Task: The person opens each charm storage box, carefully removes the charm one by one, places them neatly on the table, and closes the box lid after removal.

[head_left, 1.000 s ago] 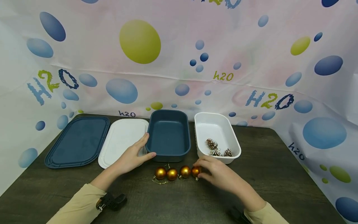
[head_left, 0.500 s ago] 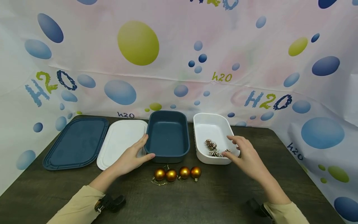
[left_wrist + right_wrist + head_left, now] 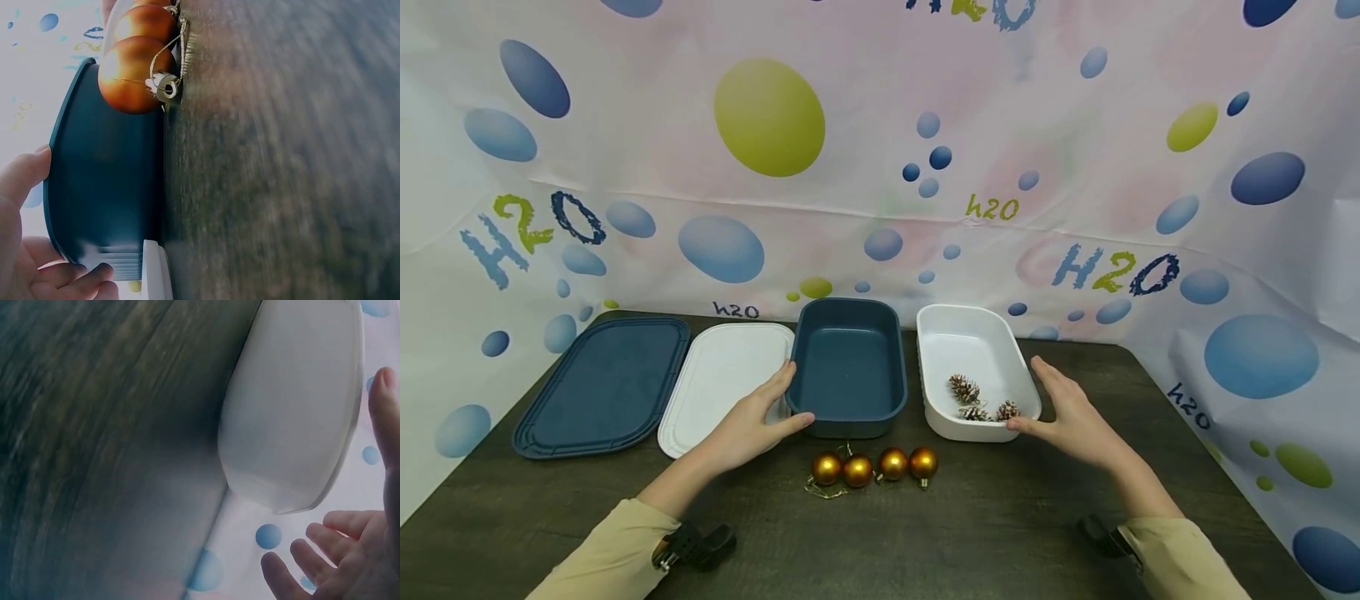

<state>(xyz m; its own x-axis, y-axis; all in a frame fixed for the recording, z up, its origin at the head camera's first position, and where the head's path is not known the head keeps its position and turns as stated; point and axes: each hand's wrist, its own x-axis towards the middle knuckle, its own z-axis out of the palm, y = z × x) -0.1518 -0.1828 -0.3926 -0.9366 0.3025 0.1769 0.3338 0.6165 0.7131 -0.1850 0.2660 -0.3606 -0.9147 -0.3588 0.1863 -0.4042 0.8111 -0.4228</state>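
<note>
A dark blue rectangular container (image 3: 848,427) stands mid-table in the head view. My left hand (image 3: 751,431) rests at its near left corner, thumb at the near rim and fingers spread along the left side. To its right is a white container (image 3: 957,430) with three frosted pine cones (image 3: 964,389) inside. My right hand (image 3: 1072,418) is spread around the near right corner of this white container, thumb at the near rim, nothing in its grasp. Several golden Christmas baubles (image 3: 857,471) lie in a row before the blue container, their cords showing in the left wrist view.
At the left lie a dark blue lid (image 3: 606,387) and a white lid (image 3: 724,375), the latter partly behind my left hand. A dotted sheet (image 3: 850,100) rises behind and beside the dark wood-look table (image 3: 880,546).
My right hand has left the rightmost bauble, passed over the white container's near right corner and come to its right side. My left hand has stayed at the blue container.
</note>
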